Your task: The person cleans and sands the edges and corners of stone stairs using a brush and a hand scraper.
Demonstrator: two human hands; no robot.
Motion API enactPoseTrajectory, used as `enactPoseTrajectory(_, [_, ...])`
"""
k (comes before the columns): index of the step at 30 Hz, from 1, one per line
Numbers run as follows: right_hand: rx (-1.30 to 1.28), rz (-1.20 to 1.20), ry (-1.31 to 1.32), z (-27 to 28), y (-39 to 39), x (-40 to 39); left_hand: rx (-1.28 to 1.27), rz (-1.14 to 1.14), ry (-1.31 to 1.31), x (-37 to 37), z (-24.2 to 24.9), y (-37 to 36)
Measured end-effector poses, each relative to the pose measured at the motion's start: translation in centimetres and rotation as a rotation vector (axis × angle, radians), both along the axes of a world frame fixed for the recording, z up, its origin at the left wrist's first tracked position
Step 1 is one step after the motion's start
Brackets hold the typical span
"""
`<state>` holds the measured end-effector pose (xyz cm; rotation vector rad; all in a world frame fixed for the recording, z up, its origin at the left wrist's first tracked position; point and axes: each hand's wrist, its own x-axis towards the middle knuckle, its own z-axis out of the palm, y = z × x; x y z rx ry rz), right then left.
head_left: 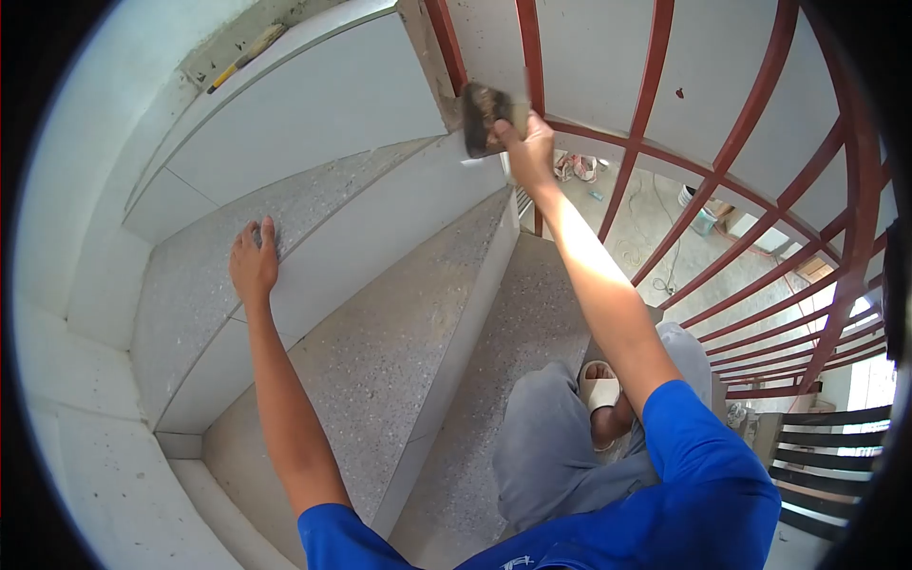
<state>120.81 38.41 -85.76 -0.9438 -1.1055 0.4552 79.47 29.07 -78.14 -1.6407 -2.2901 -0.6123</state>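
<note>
My right hand [527, 152] is closed round a dark, worn block-like tool [484, 119] with a pale edge, slightly blurred. The tool is at the narrow inner end of a stair step, beside the red railing [532, 57]. My left hand [254, 256] rests on the speckled tread [199, 271] of that step, its fingers slightly bent and partly spread. Something small and grey shows between those fingers, too small to name. A white riser [313, 104] stands behind the tread.
A yellow-handled brush [247, 57] lies on the step above at the upper left. Lower treads [380, 323] fan out below. Red railing bars curve along the right. Through them show a bucket [701, 218], a cable and shoes [576, 167] on a lower floor.
</note>
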Motion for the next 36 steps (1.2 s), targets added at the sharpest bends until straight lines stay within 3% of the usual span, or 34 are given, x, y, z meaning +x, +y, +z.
enactPoseTrajectory(2, [0.053, -0.138, 0.027, 1.0, 0.2, 1.8, -0.002, -0.006, 0.003, 0.0, -0.1, 0.0])
enactPoseTrajectory(3, [-0.126, -0.294, 0.028, 1.3, 0.3, 2.1, -0.006, -0.008, 0.009, 0.1, 0.0, -0.2])
enactPoseTrajectory(4, [0.051, -0.311, 0.165, 1.4, 0.4, 1.7, -0.007, -0.006, 0.003, 0.1, 0.2, -0.2])
enactPoseTrajectory(6, [0.032, -0.254, -0.224, 0.8, -0.4, -1.7, -0.012, -0.006, -0.019, 0.3, 0.2, -0.2])
enactPoseTrajectory(7, [0.048, -0.038, 0.027, -1.0, 1.5, -1.7, -0.015, -0.004, -0.008, 0.4, 0.1, -0.2])
enactPoseTrajectory(10, [-0.018, 0.050, 0.385, 0.6, 1.1, 0.3, 0.006, 0.012, 0.004, 0.2, 0.2, 0.1])
enactPoseTrajectory(11, [-0.112, 0.160, 0.240, 0.1, 1.6, 0.1, -0.004, 0.012, -0.004, 0.4, 0.2, -0.1])
enactPoseTrajectory(12, [0.103, -0.058, 0.051, -0.6, 1.8, -2.2, -0.018, 0.003, -0.001, 0.5, 0.3, -0.3])
enactPoseTrajectory(14, [-0.035, 0.042, 0.040, -0.5, 1.6, 0.0, -0.013, -0.002, -0.004, 0.3, 0.1, -0.2])
enactPoseTrajectory(16, [-0.126, 0.261, 0.236, 0.0, 1.4, -0.5, 0.006, 0.019, -0.026, 0.1, -0.3, 0.2])
enactPoseTrajectory(17, [0.062, -0.130, -0.139, -0.2, 1.3, -1.7, -0.026, 0.021, -0.013, 0.2, -0.1, -0.2])
enactPoseTrajectory(20, [-0.129, -0.093, -0.321, 2.2, -1.2, 1.2, -0.020, 0.010, -0.004, 0.1, 0.4, 0.1])
enactPoseTrajectory(21, [-0.125, -0.367, -0.589, 4.2, -2.2, 1.6, -0.018, 0.006, -0.008, 0.0, 0.0, -0.1])
enactPoseTrajectory(24, [0.157, -0.308, -0.725, 6.3, -0.8, 3.3, -0.021, 0.025, -0.015, 0.1, 0.1, -0.1])
enactPoseTrajectory(27, [-0.048, -0.230, -0.910, 8.4, 0.4, 2.9, 0.004, 0.001, -0.037, -0.3, -0.1, -0.1])
enactPoseTrajectory(30, [-0.282, -0.221, -0.663, 9.6, 0.9, 1.9, -0.030, 0.026, -0.021, -0.1, 0.1, -0.2])
enactPoseTrajectory(36, [-0.387, -0.071, -0.642, 9.5, 1.7, 0.9, -0.032, 0.029, -0.015, -0.3, 0.0, -0.3])
